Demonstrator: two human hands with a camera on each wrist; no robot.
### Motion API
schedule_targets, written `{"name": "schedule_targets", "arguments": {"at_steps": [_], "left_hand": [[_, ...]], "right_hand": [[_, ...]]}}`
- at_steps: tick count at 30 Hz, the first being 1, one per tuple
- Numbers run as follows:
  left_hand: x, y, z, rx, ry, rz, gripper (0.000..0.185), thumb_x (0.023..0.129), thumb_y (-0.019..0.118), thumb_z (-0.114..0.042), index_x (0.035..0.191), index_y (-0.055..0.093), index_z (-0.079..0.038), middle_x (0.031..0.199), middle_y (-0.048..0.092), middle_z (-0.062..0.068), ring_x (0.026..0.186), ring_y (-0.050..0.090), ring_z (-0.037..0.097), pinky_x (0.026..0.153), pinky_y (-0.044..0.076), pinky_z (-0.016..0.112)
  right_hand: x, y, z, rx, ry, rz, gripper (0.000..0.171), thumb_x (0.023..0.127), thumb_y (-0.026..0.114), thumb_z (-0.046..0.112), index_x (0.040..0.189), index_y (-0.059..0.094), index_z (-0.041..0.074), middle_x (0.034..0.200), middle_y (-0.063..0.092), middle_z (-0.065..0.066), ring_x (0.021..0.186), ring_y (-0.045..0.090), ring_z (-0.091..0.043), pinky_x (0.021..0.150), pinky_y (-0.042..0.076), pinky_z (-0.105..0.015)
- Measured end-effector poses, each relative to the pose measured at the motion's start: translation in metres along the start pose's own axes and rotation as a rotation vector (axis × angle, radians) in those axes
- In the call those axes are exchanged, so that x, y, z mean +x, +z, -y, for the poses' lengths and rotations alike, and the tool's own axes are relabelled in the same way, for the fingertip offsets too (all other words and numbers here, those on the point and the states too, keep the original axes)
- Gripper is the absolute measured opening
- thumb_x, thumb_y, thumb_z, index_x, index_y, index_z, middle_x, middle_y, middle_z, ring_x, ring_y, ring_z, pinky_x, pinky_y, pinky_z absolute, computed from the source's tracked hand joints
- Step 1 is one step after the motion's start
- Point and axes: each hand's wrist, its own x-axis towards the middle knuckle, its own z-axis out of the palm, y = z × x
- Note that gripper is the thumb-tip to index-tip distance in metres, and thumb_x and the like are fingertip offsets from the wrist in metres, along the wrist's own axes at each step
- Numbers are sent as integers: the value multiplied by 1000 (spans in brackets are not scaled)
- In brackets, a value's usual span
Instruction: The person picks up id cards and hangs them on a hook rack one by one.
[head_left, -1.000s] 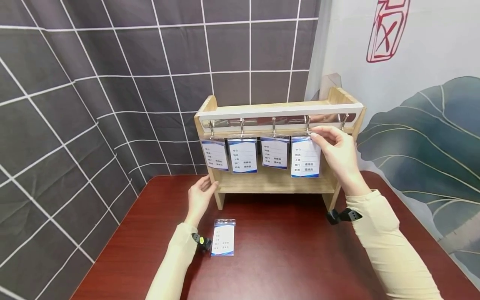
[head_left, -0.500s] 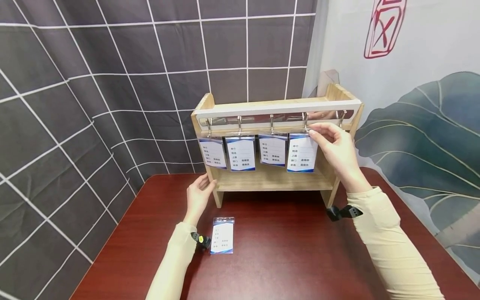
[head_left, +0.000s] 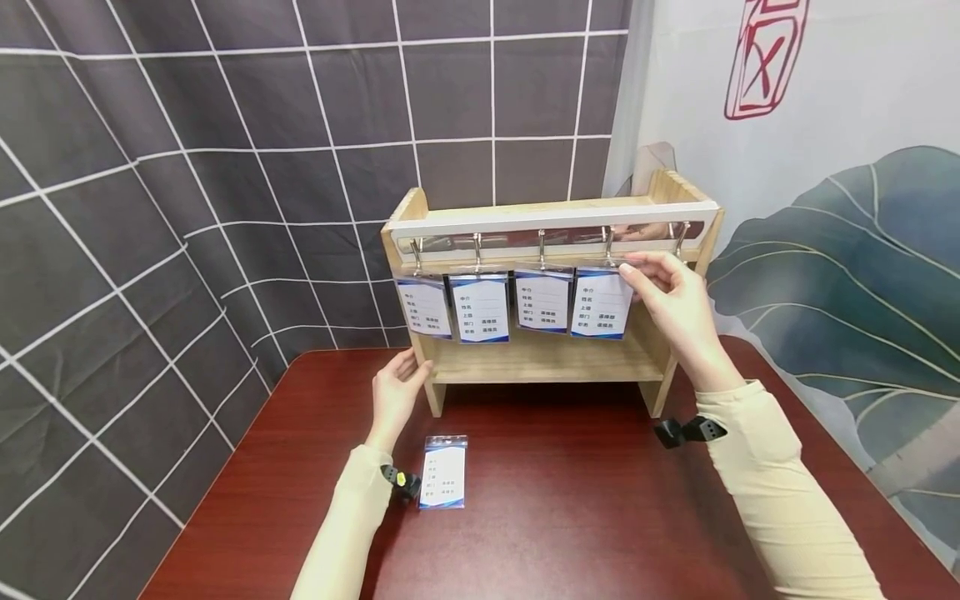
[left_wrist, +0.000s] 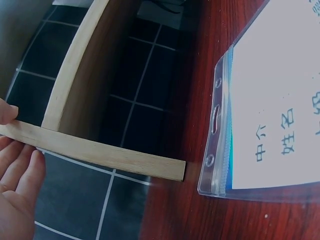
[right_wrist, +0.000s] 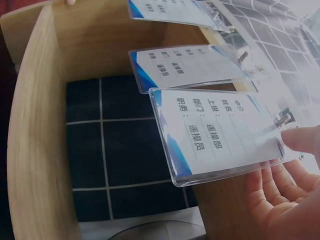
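My right hand (head_left: 675,304) pinches the top right corner of the rightmost hanging name badge (head_left: 602,304), a clear sleeve with a blue-and-white card. In the right wrist view, that badge's top edge (right_wrist: 280,145) sits right at a metal hook, with the thumb over its face and the fingers behind. My left hand (head_left: 395,392) grips the left side panel (left_wrist: 100,152) of the wooden rack (head_left: 540,364), thumb on one face and fingers on the other. One more badge (head_left: 443,475) lies face up on the table beside the left wrist.
Badges hang from the hooks to the left, including one at the far left (head_left: 425,308). The rightmost hook (head_left: 681,239) carries no badge. A white rail (head_left: 555,218) spans the rack front. The red-brown table (head_left: 570,517) meets a dark gridded cloth (head_left: 300,167) behind.
The rightmost badge has tilted, its lower end swinging left toward its neighbour, while the right hand keeps its pinch. The left hand stays on the side panel. The head view has shifted slightly.
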Motion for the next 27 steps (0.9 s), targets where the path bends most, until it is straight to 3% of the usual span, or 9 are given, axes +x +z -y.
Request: {"name": "schedule_targets", "arguments": {"at_steps": [12,27], "left_hand": [[1,-1,-1,-8,6,-3,43,93,82,-11,130,69,7,125,70,25,119,68,39,101,57,41],[1,0,1,0,12,-1,42,93,82,-11,129,69,7,125,70,25,118,69,39,100,58,40]], "right_hand": [[-10,-8,-11,19,103,80,20,97,76,11,113,65,5,87,67,19,82,64,2,74,56,-11],[-27,-15,-38,-32,139,154,34,97,78,18,121,65,-3,91,68,14,84,64,-4,75,55,-12]]}}
